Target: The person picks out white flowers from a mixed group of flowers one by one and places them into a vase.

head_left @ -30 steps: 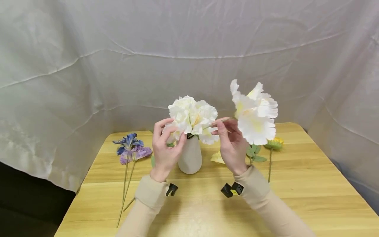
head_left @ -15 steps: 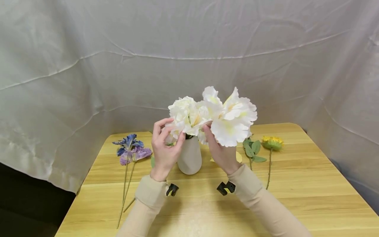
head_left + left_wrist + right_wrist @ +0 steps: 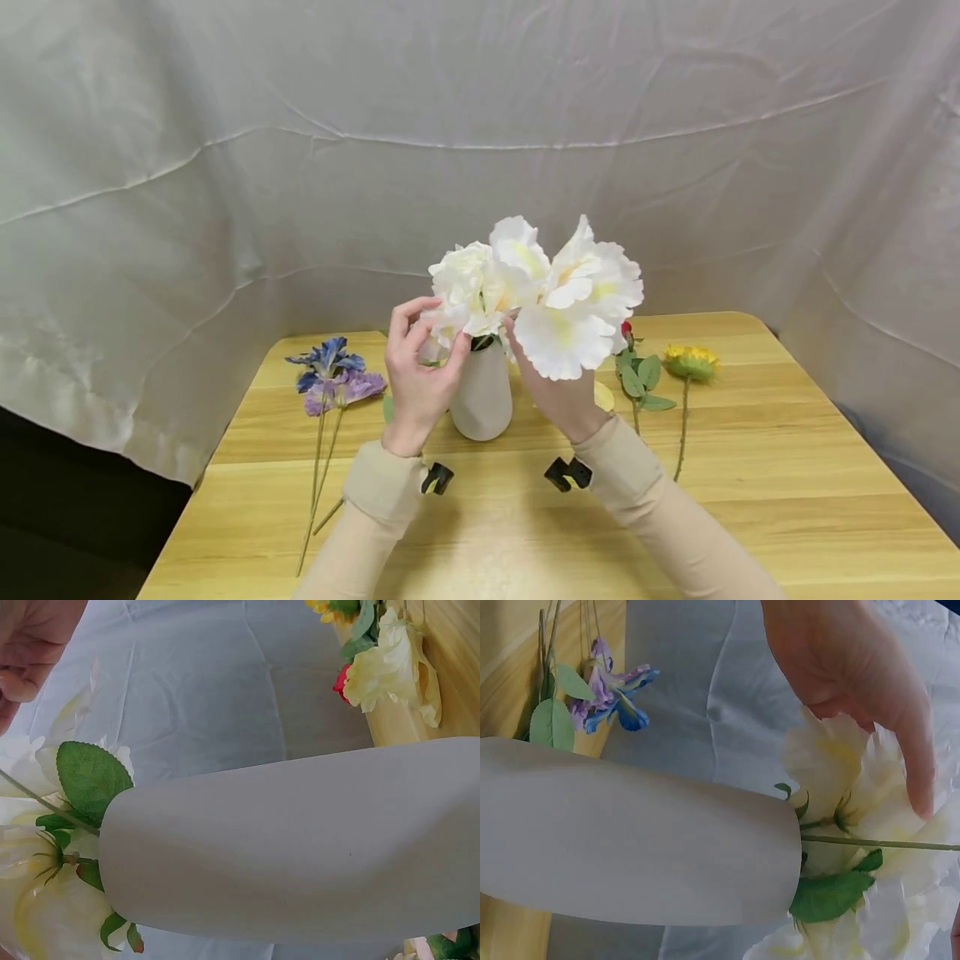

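Observation:
A pale vase (image 3: 482, 400) stands mid-table with white flowers (image 3: 459, 279) in its mouth. My left hand (image 3: 420, 379) curls its fingers and thumb round the petals at the bunch's left side. On the right, my right hand (image 3: 553, 396) holds a large white iris (image 3: 573, 321) by its stem, and the bloom covers most of its fingers in the head view. The right wrist view has the thin green stem (image 3: 877, 843) running to the vase mouth beside green leaves (image 3: 832, 896). In the left wrist view, curled right fingers (image 3: 22, 682) show above that stem.
Blue (image 3: 325, 358) and purple (image 3: 351, 388) flowers lie at the table's left. To the right lie a sunflower (image 3: 690, 363), a red rose (image 3: 627, 328) with green leaves and a pale yellow flower (image 3: 394, 671). A grey curtain (image 3: 480, 125) hangs behind.
My right hand has moved left with the white iris, bringing its bloom from the far right over to the vase's flowers. My left hand has stayed almost still.

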`<state>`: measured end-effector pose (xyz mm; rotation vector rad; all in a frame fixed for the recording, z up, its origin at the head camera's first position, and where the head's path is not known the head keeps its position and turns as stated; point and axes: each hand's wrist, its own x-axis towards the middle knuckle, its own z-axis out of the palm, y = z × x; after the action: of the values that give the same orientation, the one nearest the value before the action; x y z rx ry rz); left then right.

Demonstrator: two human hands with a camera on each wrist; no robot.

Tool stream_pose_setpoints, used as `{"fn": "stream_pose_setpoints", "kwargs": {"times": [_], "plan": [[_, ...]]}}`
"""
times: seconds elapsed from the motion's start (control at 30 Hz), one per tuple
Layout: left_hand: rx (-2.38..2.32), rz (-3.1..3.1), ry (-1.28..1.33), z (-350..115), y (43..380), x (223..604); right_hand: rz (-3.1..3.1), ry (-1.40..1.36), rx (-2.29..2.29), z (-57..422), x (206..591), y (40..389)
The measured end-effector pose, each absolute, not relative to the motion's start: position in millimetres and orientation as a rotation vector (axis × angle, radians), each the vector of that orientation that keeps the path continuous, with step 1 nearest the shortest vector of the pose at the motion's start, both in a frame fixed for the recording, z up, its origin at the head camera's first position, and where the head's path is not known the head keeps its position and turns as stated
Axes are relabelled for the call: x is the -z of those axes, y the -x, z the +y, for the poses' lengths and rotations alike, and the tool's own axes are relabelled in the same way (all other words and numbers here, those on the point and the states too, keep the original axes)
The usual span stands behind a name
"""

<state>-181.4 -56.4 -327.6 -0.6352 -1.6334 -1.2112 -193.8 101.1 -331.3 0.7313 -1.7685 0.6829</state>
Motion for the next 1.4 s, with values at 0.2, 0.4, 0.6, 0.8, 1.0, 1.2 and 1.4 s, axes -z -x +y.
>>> {"fn": "stream_pose_setpoints", "kwargs": {"times": [0.2,0.4,0.6,0.8,1.0,1.2,1.4], "plan": [[1.238,-1.641,0.632,-57.1,180.8,326.7,-1.751,-0.728,-0.764,95.5,335.2,196.5],[1.291,-1.662,0.611,-59.4,178.9,326.8,-1.814,-0.759,-0.921,94.0,338.7,200.0],[1.313,-1.669,0.605,-60.6,178.8,326.2,-1.914,-0.735,-0.952,93.8,342.9,200.2],[1.307,-1.661,0.634,-62.2,177.5,326.5,-1.963,-0.734,-0.926,91.8,347.4,203.3],[1.289,-1.663,0.680,-64.1,177.4,328.8,-1.973,-0.756,-1.044,89.1,355.1,205.6],[1.303,-1.659,0.687,-66.0,178.4,332.2,-2.001,-0.772,-1.079,89.6,361.2,204.7],[1.300,-1.658,0.690,-66.4,178.4,333.2,-1.917,-0.788,-1.094,90.3,361.5,205.2]]}}
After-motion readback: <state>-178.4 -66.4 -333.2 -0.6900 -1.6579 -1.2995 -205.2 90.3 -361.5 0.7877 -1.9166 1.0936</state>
